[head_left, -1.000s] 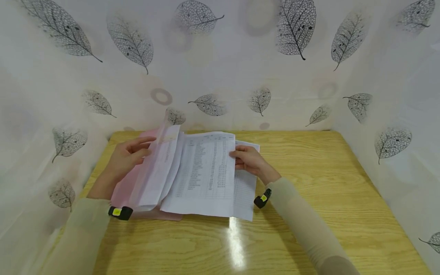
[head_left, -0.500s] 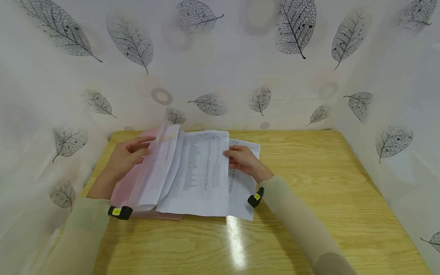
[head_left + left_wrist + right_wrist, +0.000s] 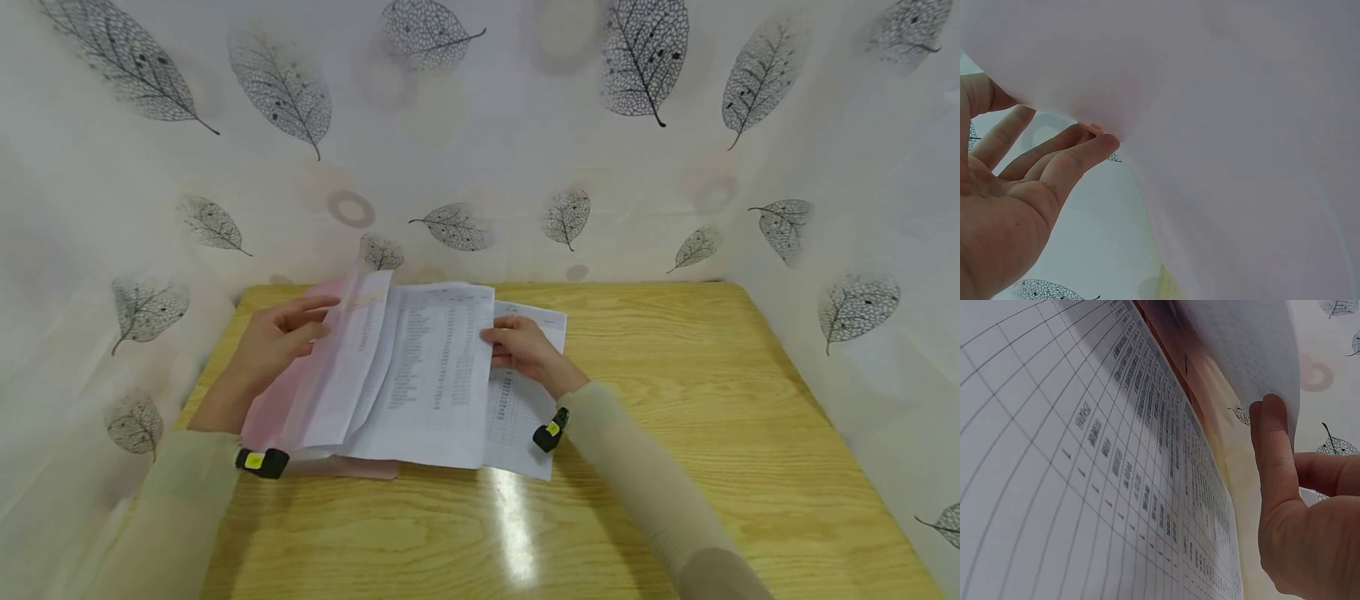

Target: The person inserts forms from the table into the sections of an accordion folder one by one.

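A pink folder (image 3: 279, 412) lies open at the left of the table, its translucent cover (image 3: 1210, 125) raised. My left hand (image 3: 281, 342) pinches that cover's edge between thumb and fingers. Several white sheets (image 3: 345, 392) lean up along with the cover. With thumb and fingers, my right hand (image 3: 528, 346) pinches the right edge of a printed sheet (image 3: 431, 425) bearing columns of small text. In the right wrist view this sheet bends up, away from a second printed sheet with a table grid (image 3: 1085, 487). That lower sheet sticks out to the right under the hand.
The wooden table (image 3: 690, 400) extends to the right and in front of the papers. A white curtain (image 3: 480, 150) with leaf prints encloses the back and both sides. Each wrist wears a black band with a yellow mark.
My right hand has moved left with the edge of the printed sheet, uncovering more of the sheet beneath. The left hand and the raised cover stay in place.
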`<state>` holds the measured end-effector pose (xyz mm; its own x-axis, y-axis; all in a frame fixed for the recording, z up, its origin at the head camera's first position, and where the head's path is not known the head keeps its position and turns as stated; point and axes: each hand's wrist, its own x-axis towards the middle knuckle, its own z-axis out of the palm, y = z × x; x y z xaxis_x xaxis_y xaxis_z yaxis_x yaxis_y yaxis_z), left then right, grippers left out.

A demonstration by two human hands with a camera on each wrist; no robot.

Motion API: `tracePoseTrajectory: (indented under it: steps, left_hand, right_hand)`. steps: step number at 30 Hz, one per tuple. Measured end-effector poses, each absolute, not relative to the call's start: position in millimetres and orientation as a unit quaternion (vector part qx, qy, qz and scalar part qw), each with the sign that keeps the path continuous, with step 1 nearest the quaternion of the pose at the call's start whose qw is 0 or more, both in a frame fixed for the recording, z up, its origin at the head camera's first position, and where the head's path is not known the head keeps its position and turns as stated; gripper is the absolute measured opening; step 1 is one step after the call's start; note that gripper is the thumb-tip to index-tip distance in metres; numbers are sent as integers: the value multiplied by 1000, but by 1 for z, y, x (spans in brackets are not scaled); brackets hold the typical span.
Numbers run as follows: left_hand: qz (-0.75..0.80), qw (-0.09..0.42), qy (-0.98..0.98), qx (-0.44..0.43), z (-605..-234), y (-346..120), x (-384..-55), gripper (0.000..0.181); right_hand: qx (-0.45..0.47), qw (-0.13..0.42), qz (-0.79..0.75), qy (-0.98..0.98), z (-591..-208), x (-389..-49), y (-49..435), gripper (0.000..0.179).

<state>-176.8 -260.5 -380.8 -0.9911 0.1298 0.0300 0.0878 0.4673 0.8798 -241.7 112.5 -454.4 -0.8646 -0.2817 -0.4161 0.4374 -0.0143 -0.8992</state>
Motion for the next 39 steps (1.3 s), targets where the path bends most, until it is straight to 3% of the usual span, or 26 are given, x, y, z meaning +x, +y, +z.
tracePoseTrajectory:
  steps: [11, 34, 39]
  left_hand:
    - [509, 23, 858, 66, -379, -260, -177, 44]
    - [504, 19, 861, 64, -377, -256, -173, 45]
    - [503, 13, 862, 64, -378, -257, -173, 44]
  right_hand:
    - [74, 258, -706, 655, -456, -244, 94, 64]
    - [66, 281, -709, 644, -468, -244, 48, 67]
    - [58, 279, -713, 641, -466, -242, 36, 54]
